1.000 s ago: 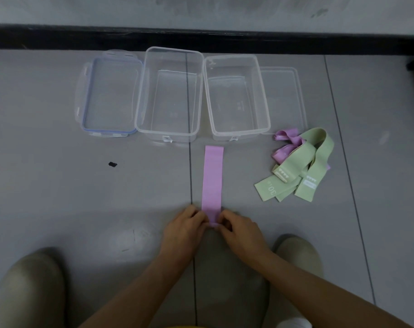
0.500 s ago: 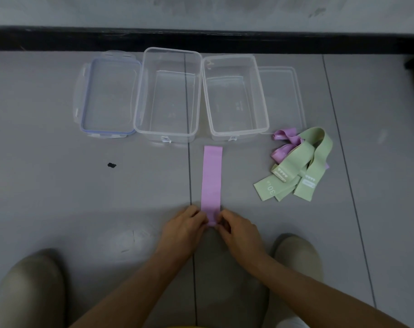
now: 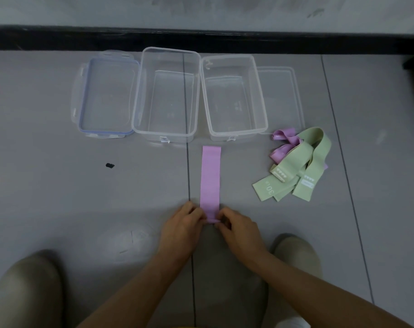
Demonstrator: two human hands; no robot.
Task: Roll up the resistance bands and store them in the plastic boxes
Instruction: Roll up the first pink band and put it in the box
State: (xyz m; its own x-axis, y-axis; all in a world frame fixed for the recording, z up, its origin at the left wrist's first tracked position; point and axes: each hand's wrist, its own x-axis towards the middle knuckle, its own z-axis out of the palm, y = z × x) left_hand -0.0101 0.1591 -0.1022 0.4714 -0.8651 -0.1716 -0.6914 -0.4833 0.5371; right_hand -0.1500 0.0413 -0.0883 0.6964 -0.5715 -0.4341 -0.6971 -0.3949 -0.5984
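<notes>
left hand [image 3: 182, 224] and right hand [image 3: 240, 229] pinch purple band [image 3: 210, 178] end; green bands [image 3: 293, 162] right, boxes [image 3: 164, 136] beyond.

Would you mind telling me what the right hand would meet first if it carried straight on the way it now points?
The right hand points forward and leftward, so it would first meet the near end of the purple band, which it pinches, then probably the left hand.

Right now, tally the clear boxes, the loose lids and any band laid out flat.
clear boxes: 2
loose lids: 2
purple band laid flat: 1
Total: 5
</notes>
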